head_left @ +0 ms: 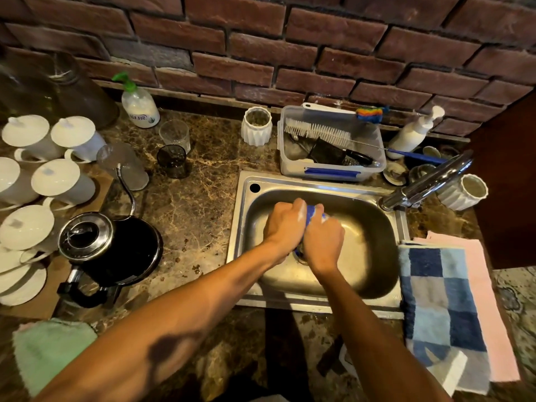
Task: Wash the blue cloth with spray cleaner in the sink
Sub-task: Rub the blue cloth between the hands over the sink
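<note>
Over the middle of the steel sink (374,274), both my hands clasp a bunched blue cloth (311,213). My left hand (285,224) grips it from the left, fingers curled round it. My right hand (323,240) grips it from the right, close against the left one. Only a narrow strip of the cloth shows between my knuckles, with a little white foam on it, and a small blue edge near the drain. No spray cleaner bottle can be picked out with certainty; two pump bottles stand at the back.
A chrome tap (429,184) reaches in from the right. Behind the sink sits a plastic tub (330,169) with brushes. Checked blue and pink towels (443,309) lie right of the basin. A kettle (110,250), white lidded cups (55,181) and glasses crowd the left counter; a green cloth (49,352) lies front left.
</note>
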